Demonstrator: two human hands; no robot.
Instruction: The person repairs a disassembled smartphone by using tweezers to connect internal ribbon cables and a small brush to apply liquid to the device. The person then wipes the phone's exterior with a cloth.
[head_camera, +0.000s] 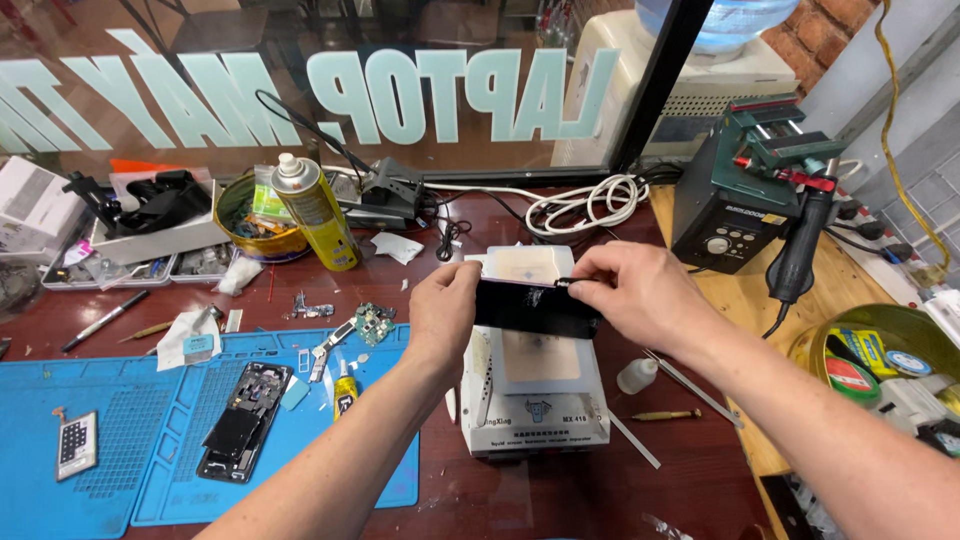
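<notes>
My left hand (443, 312) grips the left end of a black phone screen panel (533, 308), held flat above a white heating plate machine (535, 385). My right hand (640, 292) pinches the panel's upper right edge with thumb and fingers. The panel hovers across the machine's top plate. An opened phone body (245, 420) lies on a blue work mat (120, 440) at the lower left, away from both hands.
A yellow spray can (315, 210), a round tin of parts (250, 215), a small glue tube (344, 390) and circuit pieces (372, 322) sit left of the machine. A hot-air station (735, 195) stands at right, with a small white bottle (636, 376), tweezers and a green bowl (880, 350) nearby.
</notes>
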